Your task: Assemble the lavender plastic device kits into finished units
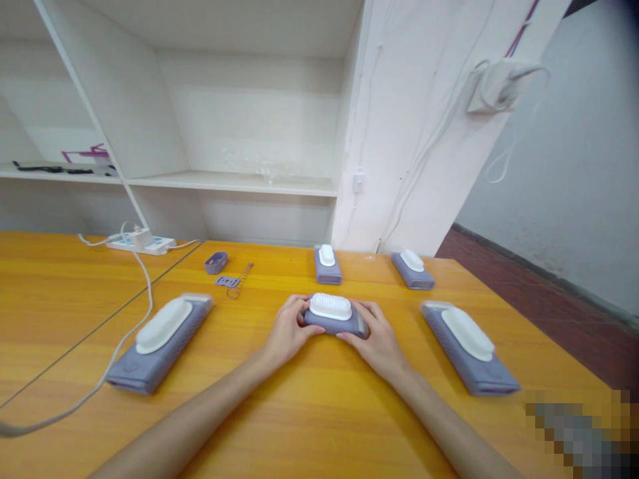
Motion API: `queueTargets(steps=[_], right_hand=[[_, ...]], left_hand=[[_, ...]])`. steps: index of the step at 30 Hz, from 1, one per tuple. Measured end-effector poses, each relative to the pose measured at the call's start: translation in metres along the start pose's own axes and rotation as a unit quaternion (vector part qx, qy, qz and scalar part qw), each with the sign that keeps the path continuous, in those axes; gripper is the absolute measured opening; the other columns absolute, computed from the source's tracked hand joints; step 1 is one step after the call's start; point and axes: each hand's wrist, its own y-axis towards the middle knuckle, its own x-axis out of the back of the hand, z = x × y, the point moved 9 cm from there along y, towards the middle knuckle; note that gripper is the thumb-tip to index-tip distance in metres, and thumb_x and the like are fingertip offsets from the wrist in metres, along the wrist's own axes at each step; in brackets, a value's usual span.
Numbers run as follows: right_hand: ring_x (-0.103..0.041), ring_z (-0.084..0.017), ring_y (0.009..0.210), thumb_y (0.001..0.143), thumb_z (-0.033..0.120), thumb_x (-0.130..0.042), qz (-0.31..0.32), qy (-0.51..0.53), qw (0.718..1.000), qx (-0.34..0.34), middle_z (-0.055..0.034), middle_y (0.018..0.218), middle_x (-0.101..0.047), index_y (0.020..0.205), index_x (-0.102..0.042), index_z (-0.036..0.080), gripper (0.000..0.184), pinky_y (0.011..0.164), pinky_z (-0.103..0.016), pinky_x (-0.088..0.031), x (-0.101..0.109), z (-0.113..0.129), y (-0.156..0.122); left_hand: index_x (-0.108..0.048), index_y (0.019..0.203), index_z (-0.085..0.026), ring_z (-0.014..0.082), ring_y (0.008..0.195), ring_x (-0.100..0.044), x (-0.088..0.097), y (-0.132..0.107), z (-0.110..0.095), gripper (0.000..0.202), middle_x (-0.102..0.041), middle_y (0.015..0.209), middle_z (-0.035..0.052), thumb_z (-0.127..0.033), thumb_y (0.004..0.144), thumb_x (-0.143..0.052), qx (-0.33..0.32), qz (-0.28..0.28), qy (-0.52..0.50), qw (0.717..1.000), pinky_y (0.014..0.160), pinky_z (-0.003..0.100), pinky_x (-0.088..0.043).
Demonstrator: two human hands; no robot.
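In the middle of the wooden table (319, 406) is a purple-grey scrubbing brush (335, 323) with a white, bristled-looking oval pad on top. My left hand (293, 327) grips its left end, thumb along the near side. On its right end, my right hand (375, 334) holds it the same way, fingers behind and thumb in front. The underside of this brush is hidden. Similar purple-grey units with white oval tops lie around it: a long one at left (162, 342), a long one at right (469, 346), and two farther back, a middle unit (328, 266) and a right unit (413, 269).
Back left lie a small purple-grey open frame (216, 263), a slotted plate (227, 282) and a coiled spring (242, 278). A power strip (142, 243) sits beyond, its white cable (144, 313) running along the left side. Shelving (239, 183) stands behind the table.
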Motion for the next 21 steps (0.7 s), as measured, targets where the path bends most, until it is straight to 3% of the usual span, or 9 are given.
queueTargets(steps=[4, 11, 15, 17, 21], right_hand=[[-0.051, -0.022, 0.109, 0.071, 0.033, -0.068, -0.003, -0.005, 1.0, 0.004, -0.0046, 0.115, -0.051, 0.124, -0.048, 0.027, 0.057, 0.095, -0.037, -0.043, 0.0, 0.001, 0.001], [-0.046, -0.022, 0.116, 0.075, 0.03, -0.063, 0.003, -0.028, 1.0, -0.002, -0.0058, 0.123, -0.046, 0.132, -0.038, 0.027, 0.063, 0.1, -0.038, -0.038, -0.005, 0.001, 0.001], [-0.044, -0.023, 0.118, 0.075, 0.031, -0.062, -0.005, -0.041, 0.999, -0.007, -0.0071, 0.127, -0.043, 0.132, -0.038, 0.025, 0.062, 0.102, -0.04, -0.036, -0.006, -0.005, 0.001], [-0.043, -0.024, 0.119, 0.075, 0.033, -0.062, -0.019, -0.051, 0.998, -0.012, -0.0079, 0.128, -0.043, 0.131, -0.038, 0.024, 0.062, 0.102, -0.041, -0.035, -0.004, -0.01, 0.001], [-0.045, -0.026, 0.116, 0.075, 0.036, -0.061, -0.059, -0.081, 0.994, -0.032, -0.01, 0.127, -0.044, 0.13, -0.038, 0.022, 0.062, 0.1, -0.044, -0.036, 0.002, -0.021, 0.001]], left_hand=[[-0.059, 0.091, -0.017, 0.0112, 0.067, -0.054, -0.002, 0.001, 0.003, 0.037, -0.055, 0.106, 0.006, -0.033, 0.061, -0.076, 0.007, 0.002, -0.008, 1.0, 0.058, 0.025, -0.045], [-0.059, 0.097, -0.019, 0.0154, 0.082, -0.057, -0.001, 0.003, -0.006, 0.037, -0.057, 0.105, 0.0052, -0.04, 0.068, -0.069, -0.039, 0.037, 0.06, 0.997, 0.071, 0.027, -0.047], [-0.059, 0.093, -0.02, 0.0174, 0.089, -0.056, 0.023, 0.016, -0.007, 0.028, -0.06, 0.096, 0.0051, -0.044, 0.083, -0.05, -0.067, 0.017, 0.181, 0.981, 0.08, 0.03, -0.044], [-0.058, 0.095, -0.019, 0.0205, 0.093, -0.055, 0.047, 0.025, 0.0, 0.03, -0.059, 0.096, 0.0077, -0.043, 0.086, -0.043, -0.05, -0.032, 0.295, 0.954, 0.083, 0.033, -0.041], [-0.055, 0.105, -0.013, 0.0312, 0.1, -0.05, 0.096, 0.031, 0.035, 0.035, -0.055, 0.105, 0.0173, -0.038, 0.085, -0.041, 0.062, -0.08, 0.518, 0.849, 0.081, 0.042, -0.038]])
